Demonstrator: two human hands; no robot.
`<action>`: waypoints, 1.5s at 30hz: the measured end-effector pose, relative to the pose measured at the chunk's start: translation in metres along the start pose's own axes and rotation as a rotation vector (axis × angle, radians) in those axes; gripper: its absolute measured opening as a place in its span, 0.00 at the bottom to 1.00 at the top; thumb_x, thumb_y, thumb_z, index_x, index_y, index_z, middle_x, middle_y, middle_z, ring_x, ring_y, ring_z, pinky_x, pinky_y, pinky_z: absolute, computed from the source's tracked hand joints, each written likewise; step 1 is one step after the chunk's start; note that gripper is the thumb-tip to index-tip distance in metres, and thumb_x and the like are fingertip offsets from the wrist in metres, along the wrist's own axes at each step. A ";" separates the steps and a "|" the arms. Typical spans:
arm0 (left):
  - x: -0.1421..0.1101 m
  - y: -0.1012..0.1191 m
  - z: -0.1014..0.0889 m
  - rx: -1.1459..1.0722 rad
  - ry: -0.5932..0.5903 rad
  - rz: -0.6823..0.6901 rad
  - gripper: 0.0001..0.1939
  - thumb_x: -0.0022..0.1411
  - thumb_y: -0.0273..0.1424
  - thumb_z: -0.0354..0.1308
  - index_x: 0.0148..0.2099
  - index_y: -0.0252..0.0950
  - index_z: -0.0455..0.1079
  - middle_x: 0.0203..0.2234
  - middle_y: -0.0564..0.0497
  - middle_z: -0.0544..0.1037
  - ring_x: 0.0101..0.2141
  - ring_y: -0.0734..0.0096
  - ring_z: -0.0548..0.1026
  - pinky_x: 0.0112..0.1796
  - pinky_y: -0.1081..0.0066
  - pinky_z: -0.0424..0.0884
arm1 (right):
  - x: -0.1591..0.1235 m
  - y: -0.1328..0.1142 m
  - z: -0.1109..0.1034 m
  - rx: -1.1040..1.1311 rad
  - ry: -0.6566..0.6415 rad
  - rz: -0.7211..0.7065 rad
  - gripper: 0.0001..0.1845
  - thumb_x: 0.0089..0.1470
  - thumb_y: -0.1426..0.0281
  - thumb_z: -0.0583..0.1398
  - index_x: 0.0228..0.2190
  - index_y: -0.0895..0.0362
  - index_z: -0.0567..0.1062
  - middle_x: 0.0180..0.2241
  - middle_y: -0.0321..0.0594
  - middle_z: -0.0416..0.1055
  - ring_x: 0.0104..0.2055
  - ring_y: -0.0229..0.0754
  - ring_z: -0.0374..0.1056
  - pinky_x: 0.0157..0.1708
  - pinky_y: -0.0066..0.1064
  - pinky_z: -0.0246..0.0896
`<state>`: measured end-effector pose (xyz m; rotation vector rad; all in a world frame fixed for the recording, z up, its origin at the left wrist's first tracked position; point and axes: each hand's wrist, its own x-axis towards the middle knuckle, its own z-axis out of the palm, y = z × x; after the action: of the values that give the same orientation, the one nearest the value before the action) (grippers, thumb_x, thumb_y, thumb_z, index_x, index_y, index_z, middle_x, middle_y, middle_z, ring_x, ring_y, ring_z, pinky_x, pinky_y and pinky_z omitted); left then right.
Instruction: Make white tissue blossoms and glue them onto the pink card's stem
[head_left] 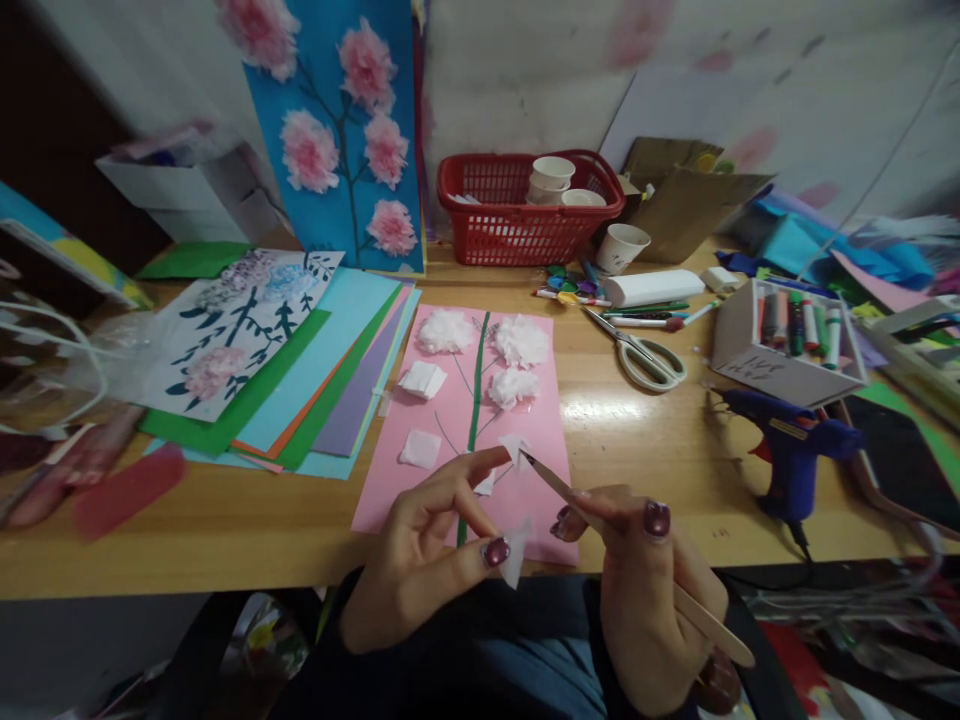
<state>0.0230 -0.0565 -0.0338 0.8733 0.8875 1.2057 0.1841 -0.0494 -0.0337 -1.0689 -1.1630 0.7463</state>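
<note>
A small piece of thin white tissue paper (pixel 516 560) is pinched under the thumb of my left hand (pixel 427 540), whose index finger reaches forward. My right hand (pixel 652 570) grips slim beige tweezers (pixel 701 615) with a dark pointed tip. The tip meets another white scrap (pixel 514 446) beside my left index finger. Below lies pink paper (pixel 390 490) with a drawn green stem (pixel 477 390). Fluffy white paper flowers (pixel 521 341) sit around the stem's upper part, and flat white tissue squares (pixel 421 449) lie on the left side. My left hand partly covers the lower stem.
Coloured sheets (pixel 360 410) and a flower picture (pixel 225 340) are at left. A blue board (pixel 330 220) with pink flowers stands behind them. A red basket (pixel 517 235), paper cup (pixel 622 247), scissors (pixel 641 355), marker box (pixel 787 350) and blue glue gun (pixel 791 450) are beyond and right.
</note>
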 end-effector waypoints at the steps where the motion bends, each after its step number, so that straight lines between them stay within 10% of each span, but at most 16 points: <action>1: 0.001 -0.001 -0.001 0.009 -0.003 0.006 0.04 0.54 0.29 0.67 0.29 0.38 0.75 0.59 0.47 0.70 0.64 0.53 0.58 0.63 0.55 0.50 | 0.000 0.001 0.000 -0.006 -0.002 -0.002 0.18 0.66 0.65 0.53 0.31 0.55 0.81 0.24 0.35 0.73 0.27 0.36 0.70 0.29 0.29 0.66; 13: 0.006 -0.005 -0.001 0.089 0.024 0.103 0.05 0.60 0.28 0.61 0.31 0.37 0.70 0.58 0.44 0.70 0.61 0.54 0.63 0.61 0.53 0.57 | 0.003 0.005 0.003 0.015 0.056 -0.023 0.19 0.66 0.64 0.53 0.31 0.55 0.80 0.23 0.36 0.73 0.26 0.38 0.70 0.29 0.33 0.65; 22: 0.003 -0.002 -0.011 0.878 -0.128 0.216 0.08 0.60 0.20 0.55 0.33 0.39 0.67 0.52 0.46 0.75 0.54 0.60 0.72 0.53 0.57 0.68 | 0.039 0.026 -0.015 -0.279 0.024 -0.026 0.21 0.65 0.59 0.53 0.31 0.57 0.80 0.24 0.36 0.74 0.26 0.39 0.71 0.32 0.35 0.63; 45: 0.008 -0.013 -0.016 1.133 -0.301 0.385 0.13 0.66 0.20 0.47 0.47 0.35 0.70 0.51 0.41 0.76 0.55 0.61 0.71 0.54 0.56 0.72 | 0.075 0.038 0.006 -0.545 -0.204 0.065 0.25 0.64 0.54 0.51 0.28 0.57 0.77 0.22 0.39 0.74 0.25 0.40 0.71 0.27 0.31 0.65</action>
<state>0.0143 -0.0494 -0.0528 2.1478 1.1756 0.7705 0.2002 0.0331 -0.0428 -1.5116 -1.5640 0.6106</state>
